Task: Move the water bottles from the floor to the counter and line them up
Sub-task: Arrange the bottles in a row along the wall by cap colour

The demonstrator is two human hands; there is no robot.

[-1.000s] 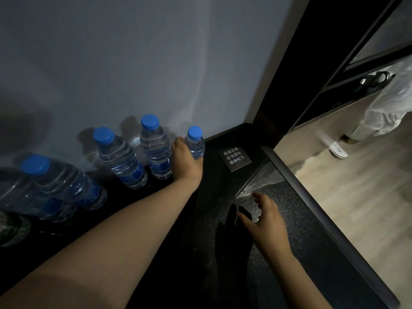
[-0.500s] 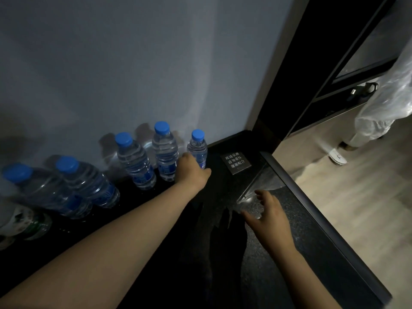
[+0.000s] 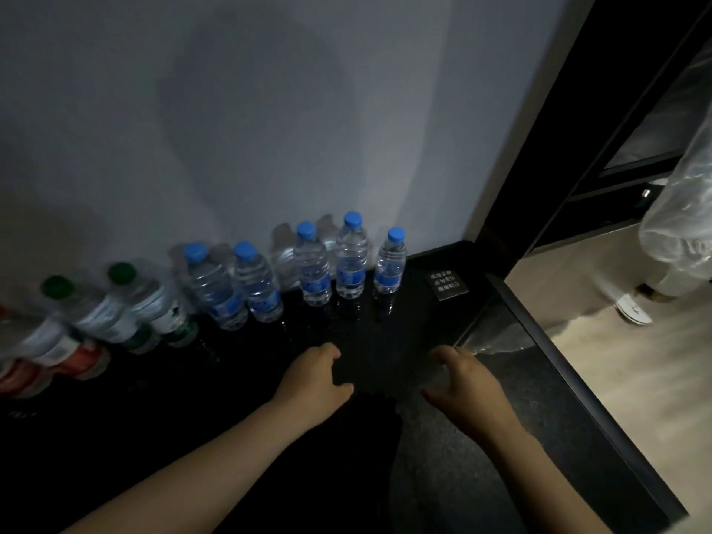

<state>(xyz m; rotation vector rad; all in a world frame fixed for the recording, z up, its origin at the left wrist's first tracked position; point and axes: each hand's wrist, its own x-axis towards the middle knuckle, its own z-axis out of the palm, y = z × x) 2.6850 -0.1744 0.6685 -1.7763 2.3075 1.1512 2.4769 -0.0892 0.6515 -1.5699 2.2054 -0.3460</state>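
The grey wall point(image 3: 269, 129) fills the back of your view. The dark counter point(image 3: 520, 398) runs along its foot to the far right corner. Pale floor point(image 3: 616, 360) lies beyond the counter's right edge, and a clear plastic bag point(image 3: 682, 225) hangs above it.

A row of bottles stands along the counter's back edge, close against the wall. Five blue-capped bottles point(image 3: 312, 267) stand upright nearest the far right corner. Two green-capped bottles point(image 3: 154, 306) come next to their left, then red-labelled bottles point(image 3: 57, 352), blurred at the left edge of view.

Your left hand point(image 3: 314, 379) and right hand point(image 3: 462, 383) are over the middle of the counter, apart from each other and well short of the row. Both have loosely curled fingers and hold nothing. Whether either touches the counter can't be told.

A small dark sign point(image 3: 447, 285) lies in the far right corner, just beside the last blue-capped bottle.
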